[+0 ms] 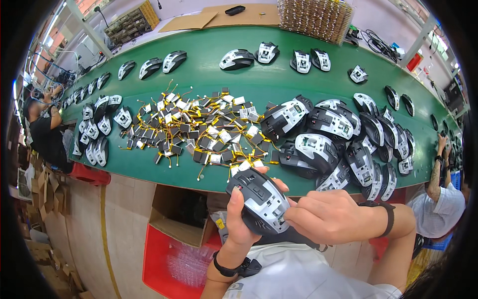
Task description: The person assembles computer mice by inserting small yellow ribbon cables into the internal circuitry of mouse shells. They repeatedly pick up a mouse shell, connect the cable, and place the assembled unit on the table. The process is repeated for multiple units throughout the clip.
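A half-assembled computer mouse (262,201), black and silver-white with openings in its top, is tilted above the table's near edge. My left hand (238,218) is closed round its side, thumb along the near side and fingertips showing beyond the far edge. My right hand (323,217) is closed in a pinch against the mouse's right end; what its fingertips hold, if anything, is hidden. Just beyond lies a wide heap of small battery packs (199,127) with coloured wires and yellow tape. To the right of that heap is a pile of similar mice (338,122).
On the green table (209,82), more mice stand along the back and in a cluster (97,124) at the left. A cardboard box (174,214) and a red bin (164,266) are below the near edge. People work at the far left (45,127) and right (438,199).
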`<state>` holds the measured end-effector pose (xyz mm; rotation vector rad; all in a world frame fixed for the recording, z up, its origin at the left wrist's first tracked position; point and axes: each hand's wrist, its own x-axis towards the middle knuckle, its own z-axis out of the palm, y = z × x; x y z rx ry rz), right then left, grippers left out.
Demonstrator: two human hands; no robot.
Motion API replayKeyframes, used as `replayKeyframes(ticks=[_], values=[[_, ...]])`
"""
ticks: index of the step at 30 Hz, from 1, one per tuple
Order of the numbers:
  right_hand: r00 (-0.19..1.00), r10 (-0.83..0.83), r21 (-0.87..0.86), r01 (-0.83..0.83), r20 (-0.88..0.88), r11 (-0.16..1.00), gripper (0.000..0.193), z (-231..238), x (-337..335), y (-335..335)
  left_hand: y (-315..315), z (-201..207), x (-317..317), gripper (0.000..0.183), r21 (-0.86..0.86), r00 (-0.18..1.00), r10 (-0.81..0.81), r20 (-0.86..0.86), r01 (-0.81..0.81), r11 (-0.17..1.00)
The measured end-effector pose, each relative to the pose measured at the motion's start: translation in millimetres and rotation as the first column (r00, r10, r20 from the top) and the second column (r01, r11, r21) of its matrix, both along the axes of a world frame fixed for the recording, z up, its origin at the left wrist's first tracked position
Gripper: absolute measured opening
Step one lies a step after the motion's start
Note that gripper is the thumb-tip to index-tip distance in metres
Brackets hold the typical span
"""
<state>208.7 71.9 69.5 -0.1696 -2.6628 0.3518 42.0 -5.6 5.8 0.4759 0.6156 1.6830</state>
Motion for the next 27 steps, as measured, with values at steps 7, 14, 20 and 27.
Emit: replayKeyframes(ticks=[7, 14, 20, 27], values=[[0.997, -0.034, 0.121, 0.025, 0.070, 0.992, 0.017, 2, -4, -1, 0, -2, 2, 0.067, -0.033, 0.993, 0.028, 0.115, -0.025, 0.999], [0.984, 0.007, 0.083, -0.022, 0.176, 0.996, 0.016, 11, -7, 1, 0, -4, 2, 0.067, -0.051, 0.999, 0.034, 0.002, -0.033, 0.998], [0.957, 0.076, -0.016, -0.075, 0.279, 0.997, 0.014, 22, -12, 8, -1, -3, 5, 0.069, -0.114, 0.997, 0.047, -0.056, -0.053, 0.992], [0.950, 0.122, -0.051, -0.112, 0.288, 0.992, 0.012, 24, -12, 9, -6, -16, -4, 0.067, -0.044, 0.994, -0.105, -0.016, 0.105, 0.994]])
